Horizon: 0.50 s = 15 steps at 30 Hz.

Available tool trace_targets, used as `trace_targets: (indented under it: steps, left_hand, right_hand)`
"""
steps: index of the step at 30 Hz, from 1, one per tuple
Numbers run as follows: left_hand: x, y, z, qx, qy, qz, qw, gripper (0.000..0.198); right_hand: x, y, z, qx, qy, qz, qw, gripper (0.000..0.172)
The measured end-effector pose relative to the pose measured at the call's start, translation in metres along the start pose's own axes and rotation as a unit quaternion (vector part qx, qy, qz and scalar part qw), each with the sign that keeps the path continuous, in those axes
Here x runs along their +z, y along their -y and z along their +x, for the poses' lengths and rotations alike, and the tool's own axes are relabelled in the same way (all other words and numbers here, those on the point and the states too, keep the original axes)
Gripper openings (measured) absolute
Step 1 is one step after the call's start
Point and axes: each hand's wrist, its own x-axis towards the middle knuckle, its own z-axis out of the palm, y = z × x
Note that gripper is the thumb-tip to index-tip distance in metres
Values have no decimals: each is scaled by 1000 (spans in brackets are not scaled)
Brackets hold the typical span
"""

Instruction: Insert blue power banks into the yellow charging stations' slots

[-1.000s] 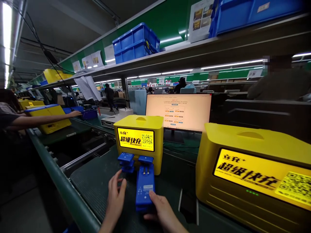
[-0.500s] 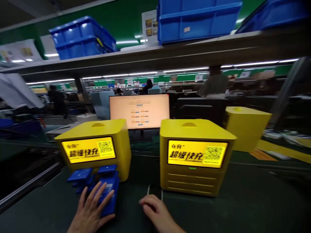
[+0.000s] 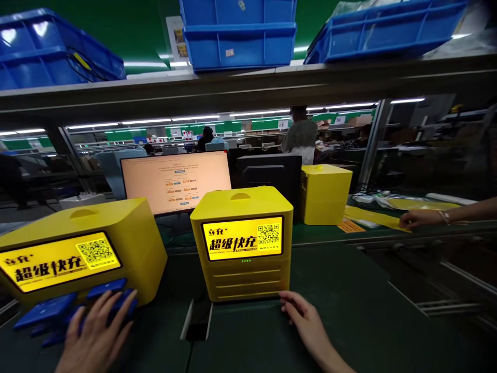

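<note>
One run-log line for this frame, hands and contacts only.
left hand: flat on blue power banks | right hand: touching middle yellow station base corner | holding: nothing

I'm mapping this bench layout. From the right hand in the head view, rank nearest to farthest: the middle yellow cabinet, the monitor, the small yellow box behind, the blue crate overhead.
1. Middle yellow cabinet, just ahead of the right hand, fingers at its base.
2. Small yellow box, behind and right.
3. Monitor, behind and left; close to the box.
4. Blue crate, on the overhead shelf.

Left hand (image 3: pixel 95 336) on power banks (image 3: pixel 58 313) before left cabinet (image 3: pixel 81 254); right hand (image 3: pixel 305 318) touches middle cabinet (image 3: pixel 243 243), monitor (image 3: pixel 174 181) behind.
</note>
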Motion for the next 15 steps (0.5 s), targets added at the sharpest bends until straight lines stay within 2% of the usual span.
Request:
trace_targets:
  steps: [2,3,4,5,6,8,9,11,12,13,15]
  left_hand:
    - [-10,-38,39,1,17,-79,997,59]
    - [-16,-59,64,-44,36,-150,987,60]
    - [-23,-81,92,-114,41,-239,963,59]
    - [-28,-102,122,-180,41,-332,925,60]
    - [-34,-121,151,-231,38,-429,873,60]
    - [-40,-150,202,-268,58,-607,746,55]
    - [-43,-161,220,-295,58,-649,699,51]
    - [-49,-173,237,-315,56,-702,636,50]
    - [-53,-176,235,-314,51,-716,622,53]
    - [-60,-178,226,-305,45,-727,614,57]
    - [-76,-179,194,-291,26,-739,607,65]
  right_hand:
    - [2,-4,4,-12,-30,17,999,41]
    - [2,-5,5,-18,-46,22,999,43]
    - [2,-6,6,-24,-60,25,998,45]
    - [0,-6,7,-28,-69,26,997,47]
    - [-1,-5,8,-30,-73,28,996,49]
    - [-4,-1,9,-22,-68,38,997,55]
    - [-5,1,9,-12,-63,48,997,59]
    - [-8,7,7,14,-53,77,996,65]
    - [-9,9,5,30,-48,94,994,67]
    - [-11,10,3,45,-47,112,992,68]
    - [-17,9,1,71,-60,125,988,68]
